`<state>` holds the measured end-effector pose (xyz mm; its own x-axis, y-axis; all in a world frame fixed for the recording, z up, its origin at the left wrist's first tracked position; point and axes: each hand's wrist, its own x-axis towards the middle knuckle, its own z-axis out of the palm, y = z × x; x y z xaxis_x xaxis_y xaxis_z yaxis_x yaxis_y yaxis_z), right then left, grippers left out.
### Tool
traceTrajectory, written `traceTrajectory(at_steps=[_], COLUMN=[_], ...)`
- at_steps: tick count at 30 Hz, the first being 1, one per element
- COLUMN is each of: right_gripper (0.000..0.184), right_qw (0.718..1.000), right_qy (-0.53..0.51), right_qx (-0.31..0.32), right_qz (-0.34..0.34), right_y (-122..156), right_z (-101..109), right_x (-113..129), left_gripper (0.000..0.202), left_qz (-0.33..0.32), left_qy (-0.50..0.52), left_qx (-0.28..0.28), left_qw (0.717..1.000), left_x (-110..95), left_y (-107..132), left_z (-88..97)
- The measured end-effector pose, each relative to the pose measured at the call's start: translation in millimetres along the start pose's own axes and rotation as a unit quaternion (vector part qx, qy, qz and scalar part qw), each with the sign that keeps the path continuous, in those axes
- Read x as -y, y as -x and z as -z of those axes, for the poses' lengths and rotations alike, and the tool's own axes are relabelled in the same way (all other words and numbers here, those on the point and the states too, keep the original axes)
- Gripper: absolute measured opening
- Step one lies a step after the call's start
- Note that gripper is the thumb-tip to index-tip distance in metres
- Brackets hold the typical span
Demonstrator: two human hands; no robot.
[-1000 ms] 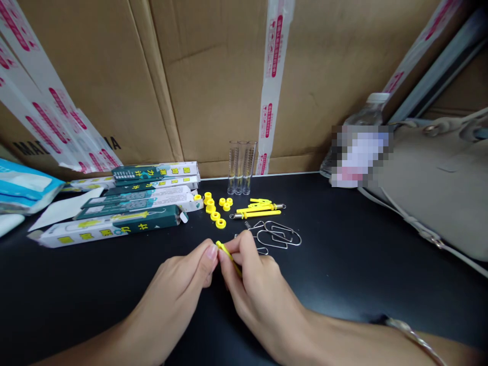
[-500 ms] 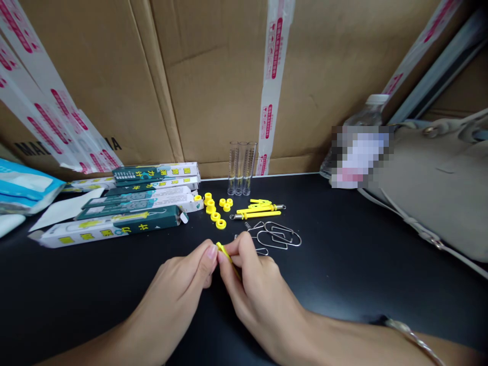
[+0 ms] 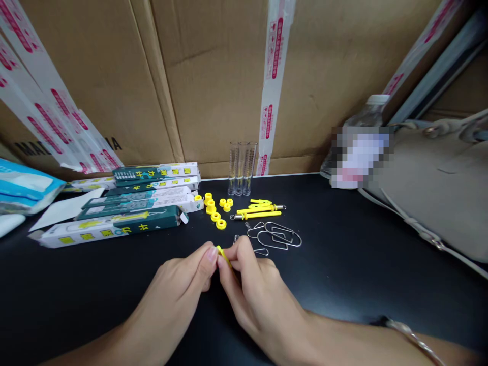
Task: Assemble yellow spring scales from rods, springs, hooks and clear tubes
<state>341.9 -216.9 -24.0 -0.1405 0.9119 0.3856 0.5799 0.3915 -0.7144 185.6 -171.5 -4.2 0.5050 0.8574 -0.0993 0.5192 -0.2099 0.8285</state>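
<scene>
A thin yellow plastic rod (image 3: 224,255) is pinched between the thumb and fingers of my right hand (image 3: 259,290). Against its upper end, the closed thumb and fingers of my left hand (image 3: 185,282) press together; what they grip is hidden. Just beyond lie yellow rods (image 3: 261,214), two of them with springs on their ends. Bent wire hooks (image 3: 280,235) and small loose springs (image 3: 248,225) are near my right fingers. Several yellow plastic caps and rings (image 3: 221,224) sit beyond my left fingertips. Three clear tubes (image 3: 239,168) stand upright behind them.
Printed narrow boxes (image 3: 114,227) lie on the left of the black table (image 3: 343,295), by a blue packet (image 3: 26,185). A plastic bottle (image 3: 375,109) and a beige bag (image 3: 438,188) occupy the right. A large cardboard box (image 3: 213,76) walls off the back.
My right hand has tilted slightly and come down a little, with the yellow rod in its fingers. My left hand stays nearly in place. The things on the table have not moved.
</scene>
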Motion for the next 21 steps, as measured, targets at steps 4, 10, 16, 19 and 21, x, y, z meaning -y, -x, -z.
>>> traceTrajectory(at_steps=[4,10,16,19,21], right_gripper=[0.013,0.014,0.017,0.02,0.021], right_qw=[1.0,1.0,0.998,0.996,0.996], right_qy=[0.015,0.0,-0.057,-0.075,-0.075], right_qx=[0.008,0.014,0.033,0.042,0.044], right_qz=[0.011,-0.007,-0.019,-0.023,-0.019], right_y=[0.2,1.7,-2.9,-3.4,-3.1], right_z=[-0.5,-2.5,3.4,4.0,3.8], right_x=[-2.9,-8.8,-6.9,-7.5,-8.9], left_gripper=[0.051,0.054,0.054,0.053,0.054], left_qz=[0.015,0.04,0.052,0.049,0.049], left_qy=[0.02,0.063,0.099,0.108,0.116], left_qx=[0.002,0.021,0.02,0.03,0.032], left_qw=[1.0,0.997,0.994,0.992,0.992], left_x=[4.1,4.9,6.0,6.2,6.1], left_y=[-1.1,-3.2,-3.4,-2.2,-2.0], left_z=[-0.1,1.5,1.3,1.5,1.6])
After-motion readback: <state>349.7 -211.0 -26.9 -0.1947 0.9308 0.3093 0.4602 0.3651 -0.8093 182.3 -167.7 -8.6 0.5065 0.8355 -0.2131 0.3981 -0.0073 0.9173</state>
